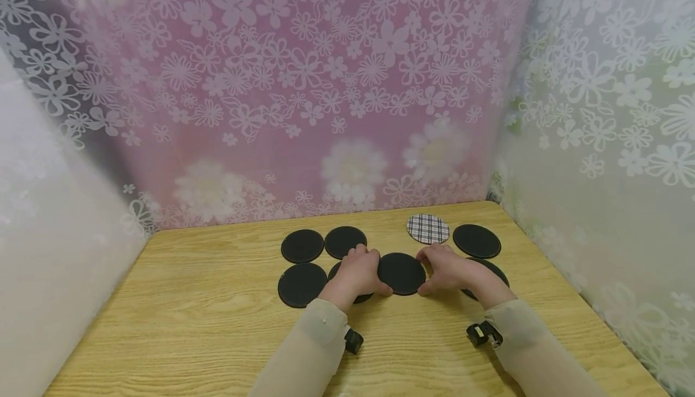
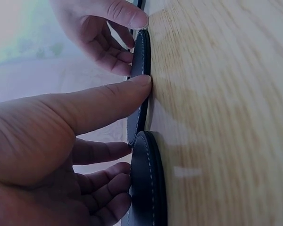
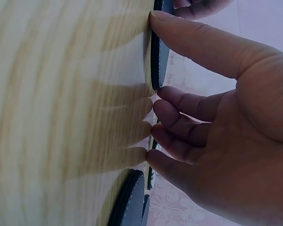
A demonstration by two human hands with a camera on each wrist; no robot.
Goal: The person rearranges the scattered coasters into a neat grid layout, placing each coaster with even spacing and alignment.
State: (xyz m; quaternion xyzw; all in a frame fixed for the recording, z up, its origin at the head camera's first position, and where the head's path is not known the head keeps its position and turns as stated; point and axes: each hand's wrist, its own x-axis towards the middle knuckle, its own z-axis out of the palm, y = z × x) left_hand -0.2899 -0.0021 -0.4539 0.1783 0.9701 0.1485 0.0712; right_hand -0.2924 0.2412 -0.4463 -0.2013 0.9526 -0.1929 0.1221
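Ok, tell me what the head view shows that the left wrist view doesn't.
Only the head view shows the whole layout: the checked coaster, several black coasters around it, the flowered curtain and both sleeves. Only the left wrist view shows the pale stitching along the coaster rims and the left thumb pressed against the middle coaster's edge. Both show the wooden table, the left hand and right hand on either side of the middle black coaster.
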